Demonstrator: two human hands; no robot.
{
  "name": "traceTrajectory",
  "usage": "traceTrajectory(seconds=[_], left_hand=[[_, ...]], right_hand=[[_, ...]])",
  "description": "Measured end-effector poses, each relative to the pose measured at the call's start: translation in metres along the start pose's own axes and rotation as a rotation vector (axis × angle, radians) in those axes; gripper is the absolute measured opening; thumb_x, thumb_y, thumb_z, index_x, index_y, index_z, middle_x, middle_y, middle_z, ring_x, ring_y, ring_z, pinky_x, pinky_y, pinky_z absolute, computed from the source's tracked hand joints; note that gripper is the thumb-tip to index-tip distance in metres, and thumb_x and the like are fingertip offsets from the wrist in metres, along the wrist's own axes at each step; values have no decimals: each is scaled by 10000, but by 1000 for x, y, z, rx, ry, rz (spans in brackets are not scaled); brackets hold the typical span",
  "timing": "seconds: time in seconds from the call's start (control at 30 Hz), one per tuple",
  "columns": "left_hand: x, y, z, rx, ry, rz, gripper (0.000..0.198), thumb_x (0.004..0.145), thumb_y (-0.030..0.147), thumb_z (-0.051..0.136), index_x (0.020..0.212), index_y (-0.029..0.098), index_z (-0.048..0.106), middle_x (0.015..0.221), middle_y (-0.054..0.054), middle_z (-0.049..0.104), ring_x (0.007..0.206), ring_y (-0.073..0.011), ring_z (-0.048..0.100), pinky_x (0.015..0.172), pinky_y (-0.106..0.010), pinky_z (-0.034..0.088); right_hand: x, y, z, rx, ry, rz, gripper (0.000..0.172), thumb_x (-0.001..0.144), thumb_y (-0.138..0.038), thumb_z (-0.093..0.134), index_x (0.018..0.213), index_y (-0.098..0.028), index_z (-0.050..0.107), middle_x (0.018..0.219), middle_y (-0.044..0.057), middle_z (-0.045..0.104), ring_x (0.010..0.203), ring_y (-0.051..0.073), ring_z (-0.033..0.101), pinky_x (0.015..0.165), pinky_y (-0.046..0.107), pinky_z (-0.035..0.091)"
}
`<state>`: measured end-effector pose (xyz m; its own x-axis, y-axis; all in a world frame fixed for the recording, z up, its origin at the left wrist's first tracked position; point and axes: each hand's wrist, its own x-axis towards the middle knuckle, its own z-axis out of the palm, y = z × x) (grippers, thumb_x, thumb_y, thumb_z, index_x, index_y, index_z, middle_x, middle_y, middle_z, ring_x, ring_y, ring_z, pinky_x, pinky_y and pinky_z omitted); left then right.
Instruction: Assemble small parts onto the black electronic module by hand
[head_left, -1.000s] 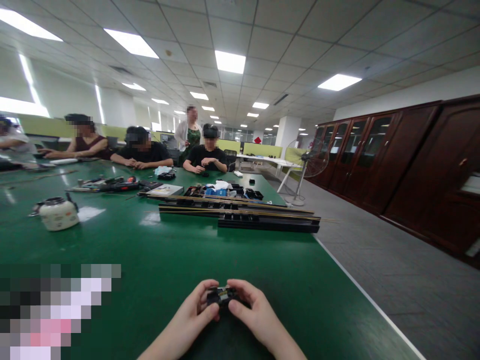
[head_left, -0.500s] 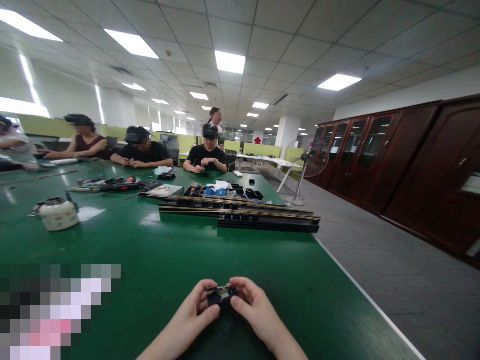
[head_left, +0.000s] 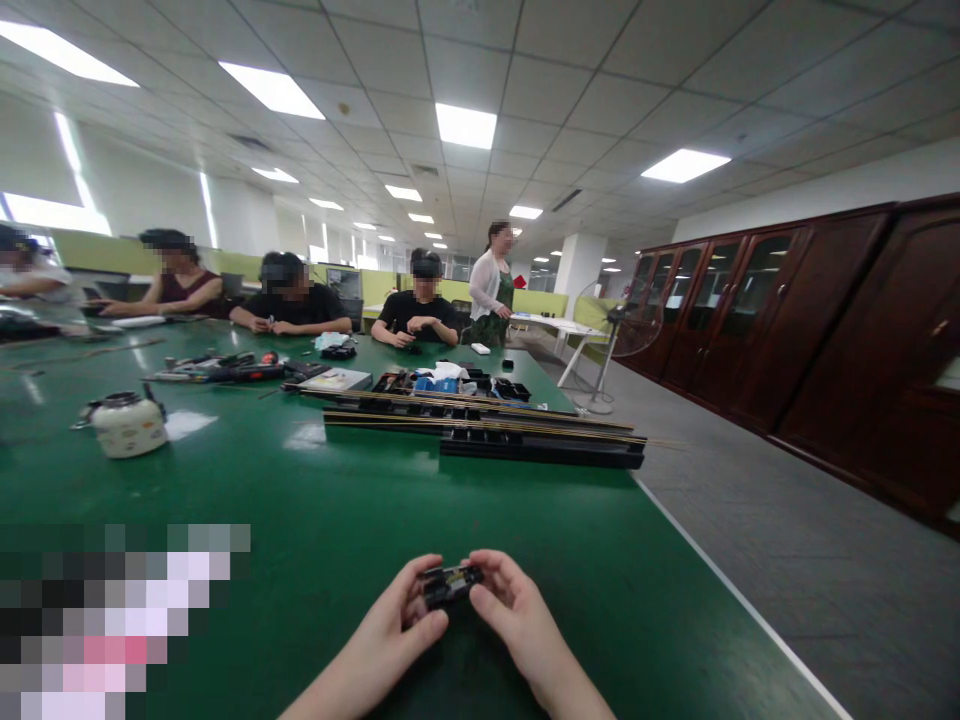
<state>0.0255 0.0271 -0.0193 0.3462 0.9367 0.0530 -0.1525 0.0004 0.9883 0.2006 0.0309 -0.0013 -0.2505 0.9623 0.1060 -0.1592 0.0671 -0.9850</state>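
Observation:
A small black boxy device (head_left: 444, 590) with a yellowish and grey inside is held just above the green table (head_left: 300, 560), low in the middle of the view. My left hand (head_left: 405, 615) is closed on its left end, fingers curled behind it and the thumb along the near side. At its right end my right hand (head_left: 506, 600) grips it between thumb and fingers. The fingertips partly hide both ends. Its exact kind is too small to make out.
Long black channels (head_left: 540, 448) with thin brass-coloured rods lie across the table ahead. Behind them are a box of parts (head_left: 442, 382) and hand tools (head_left: 225, 368). A cream jar (head_left: 129, 428) stands left. Several people sit opposite; a standing fan (head_left: 611, 340) is right.
The device is tilted a little differently between my hands, and the left thumb sits lower off its face. In the background a standing person has walked to the right. The view shifted slightly.

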Motion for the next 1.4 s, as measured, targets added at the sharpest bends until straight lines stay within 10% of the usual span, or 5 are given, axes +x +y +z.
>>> traceTrajectory(seconds=[0.6,1.4], left_hand=[[-4,17,7,16,8,-11,316,688,337,642,944,219,499,894,-11,585,822,-166,569,745,-282,440],[-5,15,5,30,-14,-29,386,677,350,652,998,208,490,1017,-73,619,985,-230,563,867,-354,411]], right_hand=[[-1,1,3,-48,-17,1,397,672,-396,669,997,-198,555,992,64,638,940,203,586,865,345,419],[-3,-6,5,-340,-46,-13,277,694,-377,625,906,-199,646,827,26,660,795,190,587,778,329,436]])
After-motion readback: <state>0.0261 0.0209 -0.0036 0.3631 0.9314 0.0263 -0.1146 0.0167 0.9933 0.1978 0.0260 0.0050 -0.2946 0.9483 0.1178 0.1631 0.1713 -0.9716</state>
